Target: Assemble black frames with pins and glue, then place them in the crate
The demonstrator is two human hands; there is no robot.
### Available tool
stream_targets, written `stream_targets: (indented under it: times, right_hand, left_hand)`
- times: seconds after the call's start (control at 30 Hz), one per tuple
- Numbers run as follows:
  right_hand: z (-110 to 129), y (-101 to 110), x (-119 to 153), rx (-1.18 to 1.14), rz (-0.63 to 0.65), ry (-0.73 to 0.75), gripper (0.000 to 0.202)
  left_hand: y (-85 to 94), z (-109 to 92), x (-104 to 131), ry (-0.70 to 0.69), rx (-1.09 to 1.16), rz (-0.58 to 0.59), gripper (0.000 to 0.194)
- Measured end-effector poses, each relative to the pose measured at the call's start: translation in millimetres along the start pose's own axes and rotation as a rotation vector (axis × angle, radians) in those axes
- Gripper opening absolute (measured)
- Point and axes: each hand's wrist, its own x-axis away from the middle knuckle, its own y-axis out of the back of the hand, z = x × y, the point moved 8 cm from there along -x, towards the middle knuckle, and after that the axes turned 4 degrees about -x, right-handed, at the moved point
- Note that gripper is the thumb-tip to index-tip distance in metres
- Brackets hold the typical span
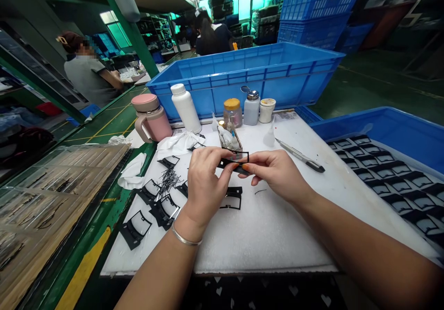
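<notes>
Both my hands hold one black plastic frame part (233, 164) above the white foam work surface (263, 240). My left hand (204, 180) pinches its left side between thumb and fingers. At its right end, the thumb and fingers of my right hand (277, 173) are closed on it. Another black frame (236, 198) lies flat just below the hands. Several more, such as one black frame (136, 229), lie to the left around a heap of thin black strips (169, 180). A single thin black strip (260, 191) rests below my right hand.
Behind stand a pink mug (156, 120), a white bottle (186, 108), a pump bottle (251, 108) and a large blue crate (243, 69). A craft knife (300, 155) lies at right. Frames in rows fill a blue bin (398, 129). Co-workers sit farther back.
</notes>
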Motion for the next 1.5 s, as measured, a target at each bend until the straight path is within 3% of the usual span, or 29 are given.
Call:
stream_targets:
  times: [0.13,0.3,0.47,0.7,1.5]
  right_hand:
    - [-3.7,2.9,-1.8,-0.076,-0.002,-0.042,0.024]
    - [-3.7,2.9,-1.9,-0.095,0.009,-0.043,0.024]
    - [-6.5,-0.1,-2.5,-0.097,0.048,-0.057,0.023]
    - [-12.7,-2.1,-3.5,-0.209,0.097,-0.136,0.025]
    - [-13.2,-0.2,-5.0,-0.165,0.056,-0.100,0.023]
  left_hand:
    - [4.2,16.0,0.0,0.165,0.175,-0.071,0.025]
    - [-13.0,28.9,1.6,0.325,0.418,0.062,0.036]
    - [-18.5,35.5,2.9,0.418,0.531,0.080,0.034]
    - [-22.2,41.1,3.4,0.449,0.596,0.100,0.036]
    - [-23.6,38.0,5.0,0.437,0.624,0.095,0.036]
